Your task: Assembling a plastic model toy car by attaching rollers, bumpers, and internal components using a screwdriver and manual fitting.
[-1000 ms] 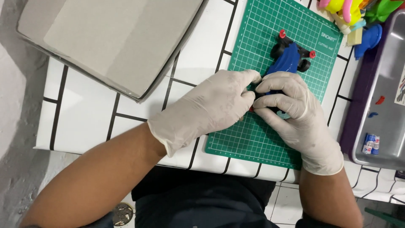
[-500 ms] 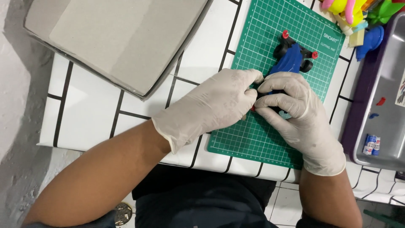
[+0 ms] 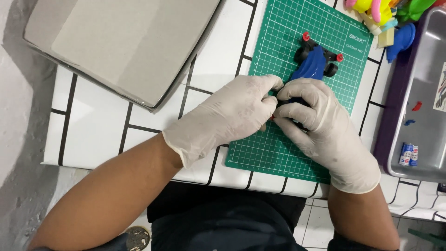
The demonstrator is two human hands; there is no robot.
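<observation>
A grey cardboard box lies upper left; a small blue-white label, perhaps, sits in the metal tray.

Not much moves here tbh. The whole view slides a bit, so the blue toy car and green cutting mat sit slightly higher and further right in frame than a second ago. Both gloved hands, left hand and right hand, shift along with it.

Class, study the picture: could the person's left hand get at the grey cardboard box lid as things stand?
Probably yes. The left hand is at the blue toy car on the green cutting mat, and only bare white tiled table lies between it and the box lid.
</observation>
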